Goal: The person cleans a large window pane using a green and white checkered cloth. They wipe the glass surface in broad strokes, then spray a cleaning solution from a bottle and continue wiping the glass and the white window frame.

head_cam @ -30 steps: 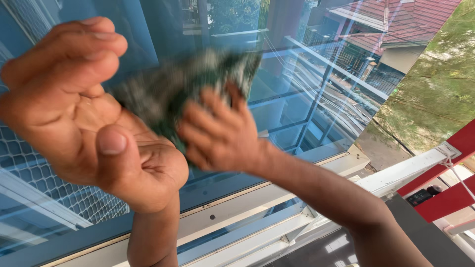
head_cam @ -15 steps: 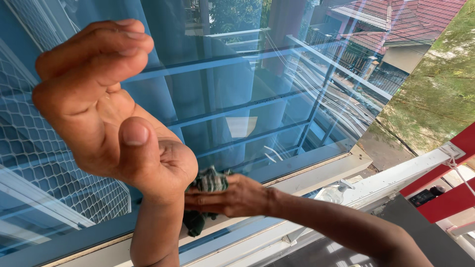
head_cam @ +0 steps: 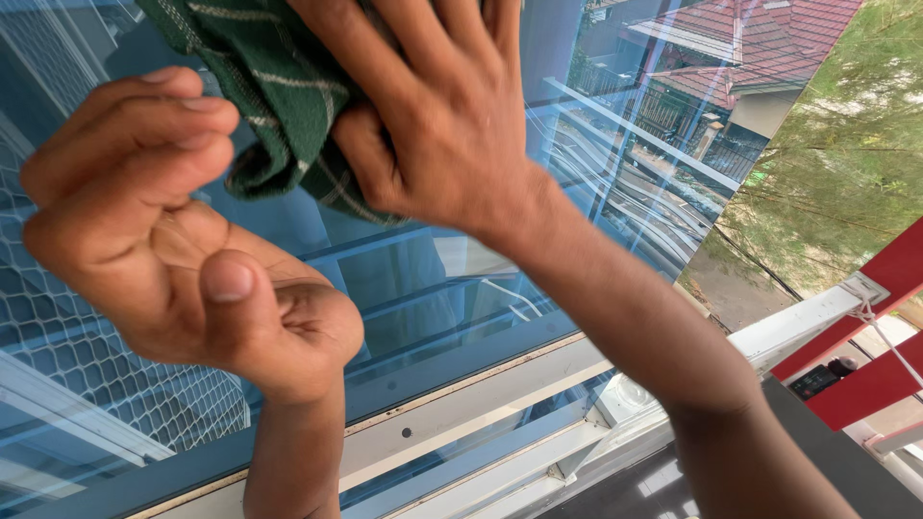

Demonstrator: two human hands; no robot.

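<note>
My right hand (head_cam: 433, 125) presses a dark green cloth with pale stripes (head_cam: 274, 101) flat against a large blue-tinted window pane (head_cam: 452, 288), near the top of the view. The fingers are spread over the cloth, and part of the cloth runs out of the frame at the top. My left hand (head_cam: 163, 250) is raised in front of the glass at the left, palm toward me, fingers curled, holding nothing. It is just below and left of the cloth.
A white window frame (head_cam: 461, 408) runs along the pane's lower edge. White mesh netting (head_cam: 87, 356) shows behind the glass at lower left. Red beams (head_cam: 865, 327) stand at the right. Outside are a red-tiled roof (head_cam: 769, 38) and grass (head_cam: 846, 173).
My right hand swept the cloth from mid-pane down to the lower frame, then up to the top of the pane. My left hand stayed raised and curled its fingers more.
</note>
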